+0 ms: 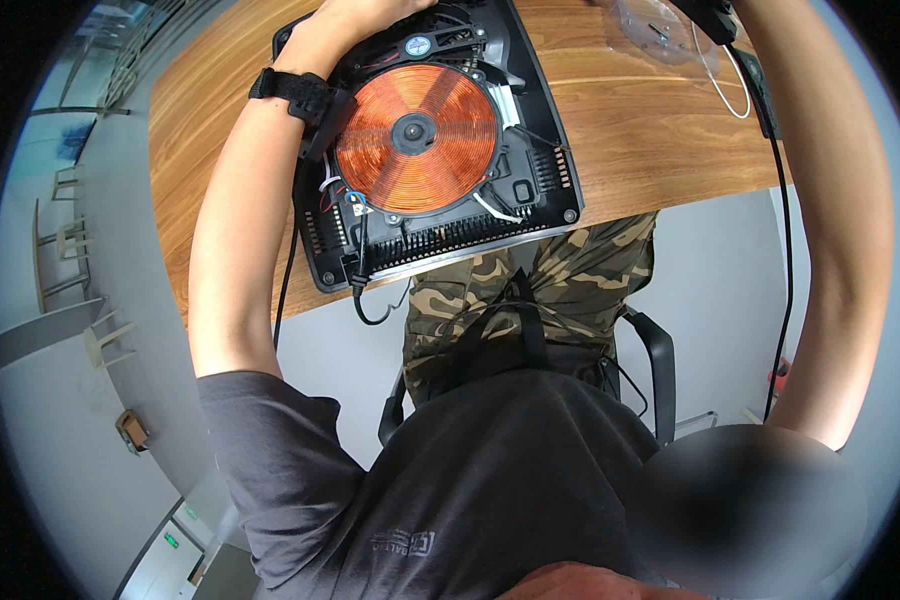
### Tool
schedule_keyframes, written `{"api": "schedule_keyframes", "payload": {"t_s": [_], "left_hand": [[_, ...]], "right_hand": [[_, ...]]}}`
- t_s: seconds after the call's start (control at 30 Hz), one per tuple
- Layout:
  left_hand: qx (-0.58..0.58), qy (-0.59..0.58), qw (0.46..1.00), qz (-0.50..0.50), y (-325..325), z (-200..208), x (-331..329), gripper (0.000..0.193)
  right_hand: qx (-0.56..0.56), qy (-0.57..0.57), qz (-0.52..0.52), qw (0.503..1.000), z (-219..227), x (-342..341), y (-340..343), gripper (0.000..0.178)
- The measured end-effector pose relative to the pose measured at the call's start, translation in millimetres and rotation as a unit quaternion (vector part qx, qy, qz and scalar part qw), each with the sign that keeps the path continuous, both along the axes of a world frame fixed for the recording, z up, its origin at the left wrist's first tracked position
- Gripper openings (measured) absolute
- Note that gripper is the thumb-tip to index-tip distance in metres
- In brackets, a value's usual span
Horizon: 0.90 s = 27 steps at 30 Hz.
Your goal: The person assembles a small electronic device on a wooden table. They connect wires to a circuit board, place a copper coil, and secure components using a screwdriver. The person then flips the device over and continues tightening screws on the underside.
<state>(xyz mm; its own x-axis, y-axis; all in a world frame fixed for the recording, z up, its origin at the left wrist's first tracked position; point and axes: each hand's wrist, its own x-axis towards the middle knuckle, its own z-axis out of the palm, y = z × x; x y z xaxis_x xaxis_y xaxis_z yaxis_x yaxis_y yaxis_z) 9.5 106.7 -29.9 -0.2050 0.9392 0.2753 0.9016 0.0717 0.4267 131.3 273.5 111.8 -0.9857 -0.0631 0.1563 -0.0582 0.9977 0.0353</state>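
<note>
An opened induction cooker base [555, 190] lies on the table close to its front edge. Inside it sits a round copper coil [450, 150] with a dark hub at its middle. Beyond the coil is a fan [417, 46] with a blue and white round label at its centre. My left hand [375, 12] reaches over the far left part of the base; the upper edge of the picture cuts off most of its fingers, so any grip is hidden. My right forearm stretches up along the right side, and its hand lies outside the picture.
A clear plastic tray [660, 35] with small metal parts stands at the far right, a white cable [722, 85] beside it. A black power cord [360, 285] loops over the table's front edge. Another black cable [788, 250] hangs along my right arm. My legs are beneath the table [650, 140].
</note>
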Motion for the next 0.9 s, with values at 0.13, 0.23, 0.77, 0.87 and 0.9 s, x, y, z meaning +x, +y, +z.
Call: {"api": "schedule_keyframes", "payload": {"t_s": [0.13,0.23,0.77,0.87,0.9], "left_hand": [[-0.009,0.005,1.000,0.004,0,0,0,0.023],[-0.004,0.010,1.000,-0.001,1,-3,-1,0.024],[-0.010,-0.003,1.000,0.007,-1,-3,-3,0.025],[-0.014,-0.001,1.000,0.010,0,-3,-3,0.024],[-0.014,-0.003,1.000,0.011,0,-3,-2,0.024]], "right_hand": [[0.012,0.009,0.002,1.000,-1,-1,0,0.057],[0.000,0.004,-0.008,1.000,1,3,-4,0.058],[0.000,-0.004,-0.025,1.000,0,2,-5,0.060],[0.010,-0.002,-0.017,1.000,0,1,-2,0.061],[0.010,-0.001,-0.018,1.000,0,1,-2,0.061]]}}
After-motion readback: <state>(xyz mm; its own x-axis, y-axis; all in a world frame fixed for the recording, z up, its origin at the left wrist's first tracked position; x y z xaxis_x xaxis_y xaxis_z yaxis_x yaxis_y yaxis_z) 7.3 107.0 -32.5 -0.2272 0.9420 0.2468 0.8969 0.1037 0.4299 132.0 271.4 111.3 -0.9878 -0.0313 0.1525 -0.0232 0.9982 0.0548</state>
